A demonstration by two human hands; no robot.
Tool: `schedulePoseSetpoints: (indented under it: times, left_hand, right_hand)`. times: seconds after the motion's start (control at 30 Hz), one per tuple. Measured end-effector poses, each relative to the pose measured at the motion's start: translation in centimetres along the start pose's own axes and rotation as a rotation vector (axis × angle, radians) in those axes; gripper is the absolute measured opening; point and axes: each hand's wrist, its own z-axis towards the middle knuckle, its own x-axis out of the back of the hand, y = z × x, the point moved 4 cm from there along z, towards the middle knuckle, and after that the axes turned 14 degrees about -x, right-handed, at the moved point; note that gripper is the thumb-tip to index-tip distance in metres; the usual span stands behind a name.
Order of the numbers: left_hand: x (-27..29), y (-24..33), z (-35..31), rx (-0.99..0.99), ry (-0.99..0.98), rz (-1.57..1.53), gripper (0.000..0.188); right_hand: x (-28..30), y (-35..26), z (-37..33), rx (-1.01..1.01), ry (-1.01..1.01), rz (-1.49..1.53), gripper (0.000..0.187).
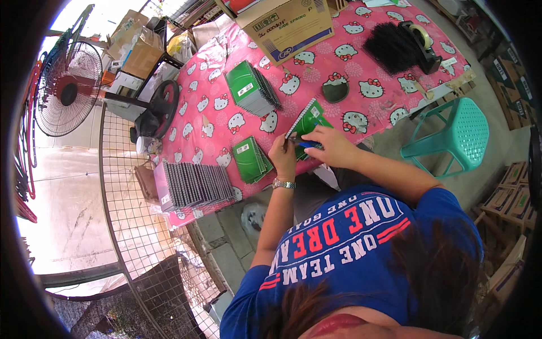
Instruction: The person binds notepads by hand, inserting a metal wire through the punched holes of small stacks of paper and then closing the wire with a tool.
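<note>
A green spiral notebook lies slanted at the table's near edge, its coil along the left side. My left hand is closed on the notebook's lower coil corner, and its wrist wears a metal watch. In my right hand are blue-handled pliers, their tip at that same corner beside my left fingers. What the jaws grip is too small to tell. Just left of my hands sits a low pile of green notebooks. Farther back stands a taller stack of green notebooks.
A long row of spiral notebooks stands at the near left of the pink tablecloth. A cardboard box, black coils, a tape dispenser and a dark rounded object lie beyond. A teal stool is right.
</note>
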Motion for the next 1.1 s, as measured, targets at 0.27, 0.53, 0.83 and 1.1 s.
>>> schedulePoseSetpoints:
  times: [0.27, 0.53, 0.83, 1.1]
  left_hand:
    - [3.6, 3.4, 1.7, -0.139, 0.014, 0.255, 0.017]
    - [10.9, 1.8, 8.0, 0.120, -0.493, 1.011, 0.022]
    - [-2.8, 4.0, 3.5, -0.415, -0.707, 0.648, 0.031]
    - [-5.1, 4.6, 1.1, -0.389, -0.903, 0.588, 0.027]
  right_hand:
    - [-0.7, 3.5, -1.3, -0.489, -0.458, 0.840, 0.041]
    - [5.0, 15.6, -1.0, -0.150, 0.025, -0.237, 0.044]
    - [14.1, 25.7, 9.6, -0.556, 0.532, -0.850, 0.021]
    - [14.0, 27.1, 10.9, -0.528, 0.443, -0.886, 0.023]
